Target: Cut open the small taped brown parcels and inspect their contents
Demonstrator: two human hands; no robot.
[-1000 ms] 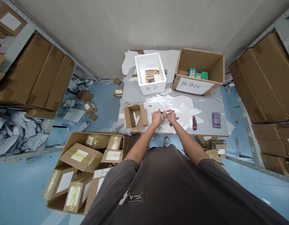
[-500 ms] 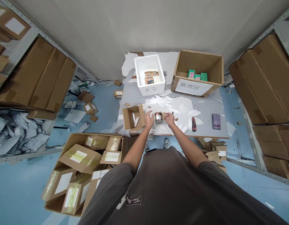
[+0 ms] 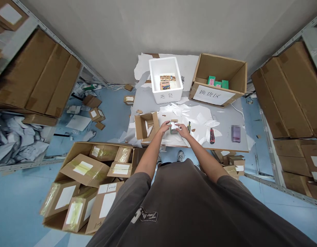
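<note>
On the table, a small open box [image 3: 173, 131] stands between my two hands. A small white piece [image 3: 173, 125], which looks like paper, lies over its opening and hides the contents. My left hand [image 3: 165, 127] is closed at the box's left side, fingertips touching the white piece. From the right, my right hand [image 3: 183, 130] has its fingers on the white piece. An open brown carton [image 3: 140, 128] with white paper inside sits just left of my left hand. Thin black and yellow sticks [image 3: 188, 127] lie beyond my right hand.
A white foam box [image 3: 167, 96] with packets and a labelled carton [image 3: 215, 96] with green boxes stand at the back. Paper scraps [image 3: 199, 118], a red-black cutter [image 3: 212, 136] and a blurred purple item [image 3: 235, 133] lie on the table. A large carton [image 3: 78, 147] of parcels stands lower left.
Both hands have come inward onto the small box. A white piece now covers the opening, where a shiny round thing showed before. The black and yellow sticks show more clearly.
</note>
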